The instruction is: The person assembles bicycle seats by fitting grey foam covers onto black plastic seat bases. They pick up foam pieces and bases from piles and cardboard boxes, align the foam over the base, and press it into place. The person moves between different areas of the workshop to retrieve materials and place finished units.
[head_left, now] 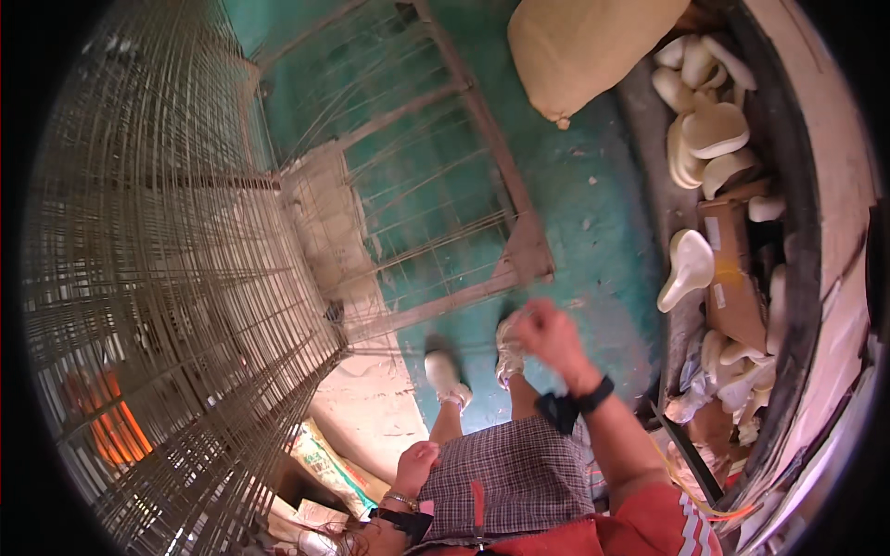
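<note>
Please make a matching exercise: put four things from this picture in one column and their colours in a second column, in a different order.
1. floor
2. sack
3. skirt
4. box

a. checked grey
b. brown
c. green
d. tan

Pairs: 1-c, 2-d, 3-a, 4-b
</note>
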Demonstrator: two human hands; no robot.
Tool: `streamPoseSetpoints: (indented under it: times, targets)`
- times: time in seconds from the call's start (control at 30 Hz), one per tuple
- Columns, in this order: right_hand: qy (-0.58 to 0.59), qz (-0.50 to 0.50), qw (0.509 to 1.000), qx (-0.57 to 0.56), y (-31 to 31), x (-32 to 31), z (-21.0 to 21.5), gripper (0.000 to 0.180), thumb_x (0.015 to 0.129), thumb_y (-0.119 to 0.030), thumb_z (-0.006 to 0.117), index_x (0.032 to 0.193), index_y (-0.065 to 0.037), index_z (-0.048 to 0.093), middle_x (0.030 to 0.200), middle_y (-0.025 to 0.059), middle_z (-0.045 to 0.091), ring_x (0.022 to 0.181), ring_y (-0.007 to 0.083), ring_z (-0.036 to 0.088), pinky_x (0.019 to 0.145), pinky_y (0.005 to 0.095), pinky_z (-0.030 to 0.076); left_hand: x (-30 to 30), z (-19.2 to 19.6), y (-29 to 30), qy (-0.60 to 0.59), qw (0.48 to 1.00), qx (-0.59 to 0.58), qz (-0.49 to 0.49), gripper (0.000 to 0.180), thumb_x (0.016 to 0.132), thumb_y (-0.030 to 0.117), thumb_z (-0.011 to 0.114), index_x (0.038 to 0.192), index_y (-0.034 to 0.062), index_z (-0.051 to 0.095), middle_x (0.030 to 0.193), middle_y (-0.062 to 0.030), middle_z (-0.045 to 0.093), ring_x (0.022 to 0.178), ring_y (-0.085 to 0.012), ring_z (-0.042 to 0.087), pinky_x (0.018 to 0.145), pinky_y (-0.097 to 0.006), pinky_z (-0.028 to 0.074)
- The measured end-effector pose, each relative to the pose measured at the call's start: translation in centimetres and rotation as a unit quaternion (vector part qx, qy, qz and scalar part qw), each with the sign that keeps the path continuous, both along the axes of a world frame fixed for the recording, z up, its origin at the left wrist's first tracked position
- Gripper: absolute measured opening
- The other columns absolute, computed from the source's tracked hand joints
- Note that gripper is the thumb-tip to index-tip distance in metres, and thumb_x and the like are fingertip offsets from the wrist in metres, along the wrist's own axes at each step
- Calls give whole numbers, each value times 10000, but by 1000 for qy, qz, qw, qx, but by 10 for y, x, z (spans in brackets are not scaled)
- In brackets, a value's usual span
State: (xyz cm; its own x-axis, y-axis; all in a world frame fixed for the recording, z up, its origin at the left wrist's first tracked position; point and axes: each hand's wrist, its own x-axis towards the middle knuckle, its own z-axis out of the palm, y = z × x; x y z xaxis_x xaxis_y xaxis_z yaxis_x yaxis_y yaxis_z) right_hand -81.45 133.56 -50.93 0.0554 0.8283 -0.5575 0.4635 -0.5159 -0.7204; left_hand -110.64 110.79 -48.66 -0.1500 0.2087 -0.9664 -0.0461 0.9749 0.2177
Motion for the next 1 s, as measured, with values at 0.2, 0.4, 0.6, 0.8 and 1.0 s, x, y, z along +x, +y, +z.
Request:
streamPoseSetpoints:
  times: [0.2,0.4,0.6,0.8,1.0]
  targets:
    - [357,87,924,108,-14,-48,139,356,902,-225,575,1192,-28,515,1070,104,595,977,184,563,866,324,444,12,28,12,-24,995,81,-42,186,851,123,612,989,-1,609,836,-39,625,675,-124,610,638,-242,505]
    - [289,54,956,-26,-46,-24,136,383,897,-203,587,1204,11,510,1099,110,594,994,158,565,871,295,461,-8,87,36,63,983,160,-60,555,814,85,626,1307,46,373,916,-107,632,711,-175,635,623,-262,502]
    - [199,184,963,19,-53,-10,197,362,875,-215,609,1168,-13,545,977,94,640,897,148,598,799,303,497,-41,130,33,149,951,259,77,730,776,65,625,1382,53,221,901,-132,620,637,-206,645,527,-278,507]
    - [179,221,957,52,-44,-59,204,496,838,-313,621,1235,-45,493,1014,145,637,946,243,606,826,352,487,-95,148,-1,105,965,200,132,654,769,78,654,1324,38,312,947,-156,607,639,-247,627,522,-329,504]
    - [181,219,957,-51,-69,-128,195,642,809,-324,652,1307,-1,407,1045,156,615,869,232,602,731,341,493,-285,106,-74,405,831,381,22,432,755,291,661,1086,52,520,867,-74,610,783,-263,594,619,-390,483]
